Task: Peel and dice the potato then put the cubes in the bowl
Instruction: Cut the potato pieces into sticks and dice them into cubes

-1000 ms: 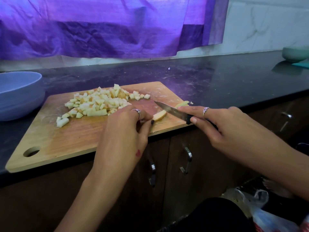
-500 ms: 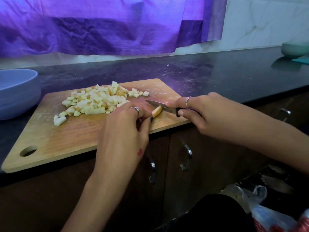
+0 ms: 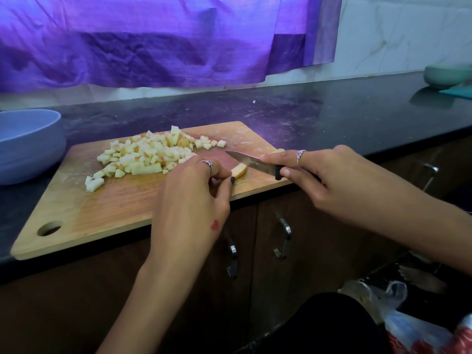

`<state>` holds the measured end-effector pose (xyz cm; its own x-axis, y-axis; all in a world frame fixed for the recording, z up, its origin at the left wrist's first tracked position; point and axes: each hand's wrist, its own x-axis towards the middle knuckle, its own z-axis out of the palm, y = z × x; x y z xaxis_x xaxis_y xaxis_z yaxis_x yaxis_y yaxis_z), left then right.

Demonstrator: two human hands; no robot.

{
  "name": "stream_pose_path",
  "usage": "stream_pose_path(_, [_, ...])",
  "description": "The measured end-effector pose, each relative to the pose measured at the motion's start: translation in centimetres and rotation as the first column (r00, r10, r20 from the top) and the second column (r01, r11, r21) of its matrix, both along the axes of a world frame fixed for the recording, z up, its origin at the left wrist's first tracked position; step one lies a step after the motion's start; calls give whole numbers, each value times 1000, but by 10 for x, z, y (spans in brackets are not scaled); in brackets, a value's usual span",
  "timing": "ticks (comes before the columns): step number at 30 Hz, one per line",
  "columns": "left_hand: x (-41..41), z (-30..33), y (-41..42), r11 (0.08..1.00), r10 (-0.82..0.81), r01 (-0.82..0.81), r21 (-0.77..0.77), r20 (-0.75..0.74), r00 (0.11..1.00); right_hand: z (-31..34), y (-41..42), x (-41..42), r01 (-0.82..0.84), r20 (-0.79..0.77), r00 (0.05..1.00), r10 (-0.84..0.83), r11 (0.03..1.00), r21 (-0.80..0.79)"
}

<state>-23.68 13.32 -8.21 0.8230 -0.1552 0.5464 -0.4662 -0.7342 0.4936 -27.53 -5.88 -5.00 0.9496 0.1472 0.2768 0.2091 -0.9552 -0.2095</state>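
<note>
A wooden cutting board (image 3: 109, 213) lies on the black counter. A heap of pale potato cubes (image 3: 150, 154) covers its far middle. My left hand (image 3: 194, 198) pinches a potato strip (image 3: 239, 171) near the board's right front edge. My right hand (image 3: 329, 180) grips the black handle of a small knife (image 3: 251, 163), index finger along the blade's back. The blade sits just above and behind the strip, tip pointing left. Another potato slice (image 3: 279, 151) peeks out behind the right index finger. A blue bowl (image 3: 28, 146) stands left of the board.
A purple cloth (image 3: 153, 39) hangs on the wall behind the counter. A pale green bowl (image 3: 445, 75) sits at the far right. Cabinet doors with metal handles (image 3: 283, 238) are below the counter. A plastic bag (image 3: 398, 310) lies on the floor at lower right.
The knife, which had come down on the strip half a second ago, has lifted and drawn slightly right. My left hand still pinches the strip in the same place.
</note>
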Motion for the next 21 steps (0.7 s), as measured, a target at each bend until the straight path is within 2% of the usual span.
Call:
stream_pose_path(9, [2,-1,0,1000,1,-1,-28,-14,1000,8,14,13,-9,-84,996,2,996,-89])
stream_pose_path(14, [0,-2,0,1000,-1,1,-24,-10,1000,1,18,12,62,12,998,-61,982,-176])
stream_pose_path(18, [0,-2,0,1000,18,-18,-20,3,1000,-3,11,10,20,75,997,-21,1000,20])
stream_pose_path(21, [0,-3,0,1000,22,-22,-19,14,1000,-5,6,8,-3,67,998,3,1000,11])
